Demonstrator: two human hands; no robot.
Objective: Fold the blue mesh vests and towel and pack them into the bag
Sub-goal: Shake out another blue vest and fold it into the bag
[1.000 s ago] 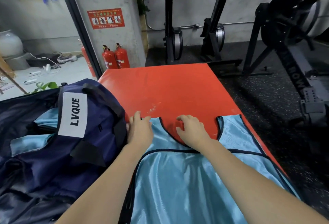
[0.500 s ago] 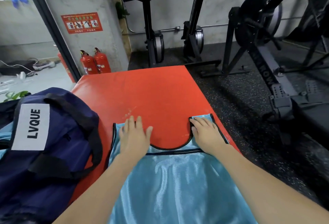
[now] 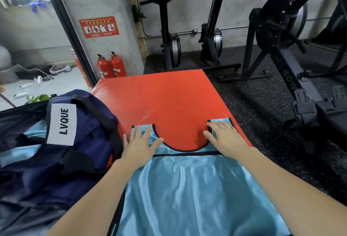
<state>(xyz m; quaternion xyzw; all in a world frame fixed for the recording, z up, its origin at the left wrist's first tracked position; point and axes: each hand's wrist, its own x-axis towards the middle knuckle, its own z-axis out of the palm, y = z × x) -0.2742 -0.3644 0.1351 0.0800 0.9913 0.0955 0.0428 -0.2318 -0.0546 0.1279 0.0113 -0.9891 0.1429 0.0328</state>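
- On the red mat (image 3: 169,100), our left hand (image 3: 139,143) and right hand (image 3: 225,140) press flat, fingers straight, on the blue vest's (image 3: 187,188) straps.
- Navy bag (image 3: 80,142) lies at nine o'clock.

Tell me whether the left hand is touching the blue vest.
Touching. The head view shows the left hand lying flat, fingers spread, on the left shoulder strap of the blue vest, with no gap under the palm.

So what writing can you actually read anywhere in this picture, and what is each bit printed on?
"LVQUE": white patch on the navy bag.
"NOW": end of a partly hidden word on the black rowing machine.
Red wall sign: characters too small to read.
Labels on the fire extinguishers: too blurred to read.
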